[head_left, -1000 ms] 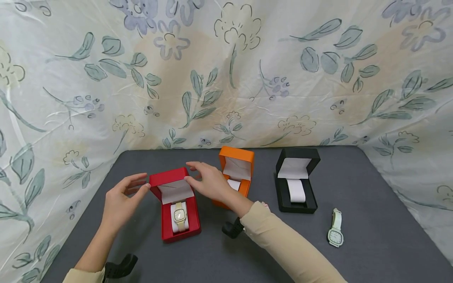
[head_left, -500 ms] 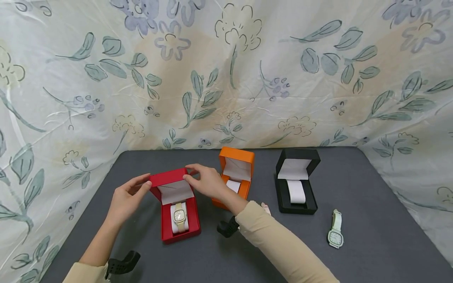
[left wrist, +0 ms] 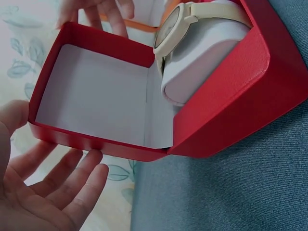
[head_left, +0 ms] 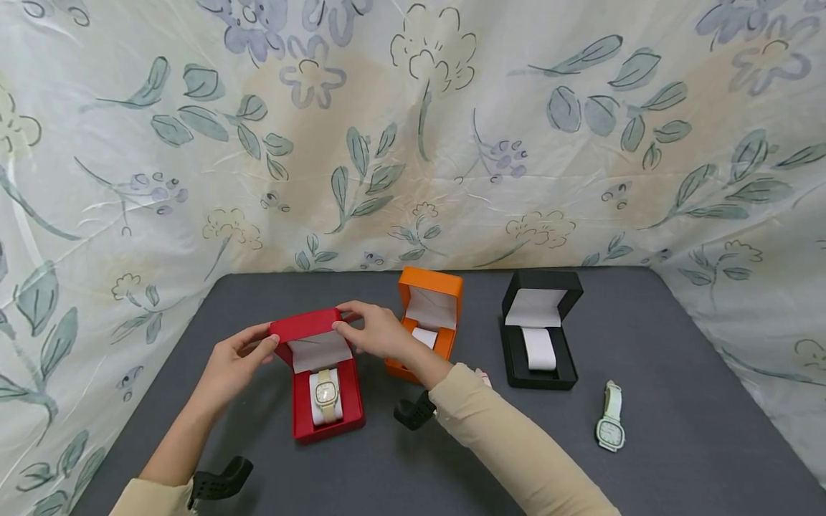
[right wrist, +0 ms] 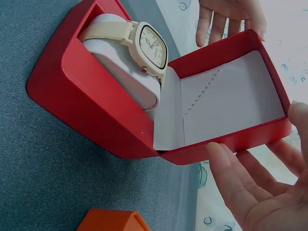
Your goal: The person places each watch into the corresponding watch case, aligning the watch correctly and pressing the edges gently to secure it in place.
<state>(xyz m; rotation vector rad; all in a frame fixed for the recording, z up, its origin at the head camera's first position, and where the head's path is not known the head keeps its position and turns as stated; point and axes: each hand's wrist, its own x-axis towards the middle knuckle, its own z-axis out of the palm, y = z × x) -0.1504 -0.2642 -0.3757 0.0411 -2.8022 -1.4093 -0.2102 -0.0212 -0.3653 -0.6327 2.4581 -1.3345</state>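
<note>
A red watch box [head_left: 328,431] stands with its lid [head_left: 306,325] raised, showing a pale lining. Inside it, a cream-strapped watch [head_left: 326,393] is wrapped round a white cushion [left wrist: 202,60]. My left hand [head_left: 235,362] holds the lid's left corner, thumb on the front edge and fingers behind. At the opposite corner, my right hand [head_left: 381,331] pinches the lid between thumb and fingers. The right wrist view shows the thumb [right wrist: 299,118] at the rim and fingers along the lid's side.
Behind my right forearm stands an orange watch box [head_left: 431,283], lid up, partly hidden. A black watch box [head_left: 542,380] with a white cushion is open farther right. A pale green watch [head_left: 611,417] lies on the grey table [head_left: 684,401]. Floral cloth [head_left: 413,143] hangs behind.
My left hand has moved right and now meets the red lid's left corner. The right hand has closed slightly on the opposite corner. The boxes and watches have stayed in place.
</note>
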